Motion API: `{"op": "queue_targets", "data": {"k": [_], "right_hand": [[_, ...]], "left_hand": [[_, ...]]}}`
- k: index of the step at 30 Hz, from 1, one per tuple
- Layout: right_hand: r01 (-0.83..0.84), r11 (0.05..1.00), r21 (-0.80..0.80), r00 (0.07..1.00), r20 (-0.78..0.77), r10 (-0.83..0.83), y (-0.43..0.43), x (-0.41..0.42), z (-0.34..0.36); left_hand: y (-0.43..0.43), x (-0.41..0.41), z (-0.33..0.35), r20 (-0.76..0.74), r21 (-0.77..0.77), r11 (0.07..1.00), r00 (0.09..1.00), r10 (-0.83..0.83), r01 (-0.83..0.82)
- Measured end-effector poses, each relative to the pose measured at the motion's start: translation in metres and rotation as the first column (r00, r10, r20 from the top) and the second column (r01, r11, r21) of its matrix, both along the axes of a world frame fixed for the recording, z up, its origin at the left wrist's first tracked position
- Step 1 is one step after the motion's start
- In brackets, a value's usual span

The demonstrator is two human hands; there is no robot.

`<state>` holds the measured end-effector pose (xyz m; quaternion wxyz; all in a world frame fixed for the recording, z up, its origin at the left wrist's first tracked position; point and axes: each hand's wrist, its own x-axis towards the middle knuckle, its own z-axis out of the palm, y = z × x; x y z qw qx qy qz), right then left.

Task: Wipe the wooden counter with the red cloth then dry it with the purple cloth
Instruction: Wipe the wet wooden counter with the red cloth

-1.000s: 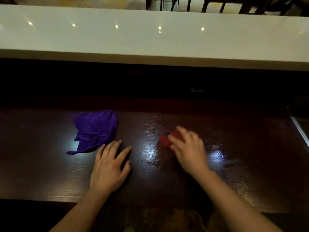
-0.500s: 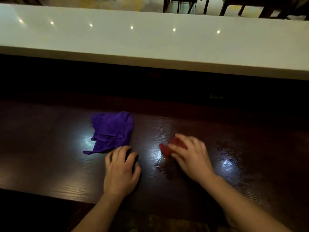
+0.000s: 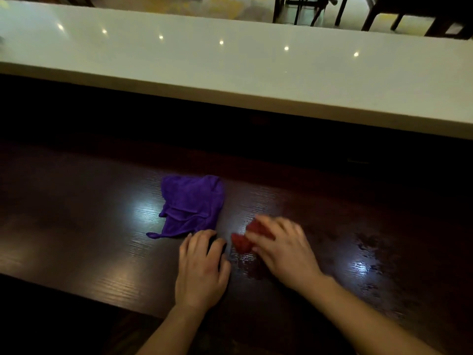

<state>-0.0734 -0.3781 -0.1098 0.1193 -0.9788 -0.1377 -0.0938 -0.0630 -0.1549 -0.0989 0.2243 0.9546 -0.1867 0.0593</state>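
Note:
A dark wooden counter (image 3: 76,226) stretches across the lower half of the head view, with wet streaks to the right. My right hand (image 3: 284,252) presses a bunched red cloth (image 3: 242,243) onto it; only the cloth's left part shows past my fingers, and the hand is blurred. A crumpled purple cloth (image 3: 192,204) lies on the counter just left of centre. My left hand (image 3: 201,272) rests on the wood right below the purple cloth, fingers curled under, holding nothing, close beside the red cloth.
A long white countertop (image 3: 230,70) runs along the far side, raised above a dark gap. Chair and table legs (image 3: 358,11) stand beyond it at the top right. The counter's near edge drops to a dark floor at the lower left.
My left hand's spread fingers have curled in. My right hand has slid the red cloth left, closer to the left hand. The camera has shifted, so everything sits further right in view.

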Motion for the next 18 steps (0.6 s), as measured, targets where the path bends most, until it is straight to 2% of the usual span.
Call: {"op": "queue_targets", "data": {"k": [2, 3, 6, 8, 10, 12, 13, 14, 17, 18], "right_hand": [[0.242, 0.969, 0.051, 0.97, -0.011, -0.242, -0.001, 0.048, 0.008], [0.313, 0.947, 0.068, 0.95, -0.03, -0.312, 0.002, 0.067, 0.01], [0.345, 0.936, 0.072, 0.938, -0.052, -0.342, 0.017, 0.086, 0.012], [0.258, 0.965, 0.056, 0.966, -0.043, -0.256, 0.024, 0.061, 0.008], [0.053, 0.998, 0.041, 0.999, -0.014, -0.052, 0.023, 0.016, 0.001], [-0.142, 0.99, -0.008, 0.99, 0.011, 0.143, 0.01, -0.024, -0.004], [-0.167, 0.985, -0.034, 0.985, 0.027, 0.168, 0.0, -0.029, -0.003], [-0.133, 0.99, -0.055, 0.99, 0.04, 0.135, -0.009, -0.024, 0.0], [0.174, 0.985, -0.016, 0.983, 0.06, -0.173, -0.02, 0.025, 0.016], [0.231, 0.973, 0.012, 0.971, 0.056, -0.231, -0.018, 0.041, 0.021]], "left_hand": [[0.0, -0.001, -0.001, 0.008, 0.01, 1.0, 1.0, 0.0, 0.0], [0.0, -0.001, -0.002, 0.009, 0.012, 1.0, 1.0, 0.002, -0.002], [0.001, 0.0, -0.002, 0.018, -0.001, 1.0, 1.0, 0.018, -0.018], [0.002, -0.001, -0.002, 0.018, -0.023, 0.999, 0.999, 0.027, -0.026], [0.002, 0.0, -0.001, 0.023, -0.042, 0.999, 0.999, 0.036, -0.035], [0.002, 0.001, -0.002, 0.035, -0.055, 0.998, 0.999, 0.04, -0.038], [0.002, 0.001, -0.002, 0.039, -0.062, 0.997, 0.998, 0.042, -0.04], [0.003, 0.001, -0.002, 0.047, -0.065, 0.997, 0.998, 0.045, -0.042], [0.002, 0.0, -0.003, 0.082, -0.07, 0.996, 0.995, 0.054, -0.049], [0.002, 0.0, -0.003, 0.089, -0.076, 0.996, 0.994, 0.061, -0.054]]}}
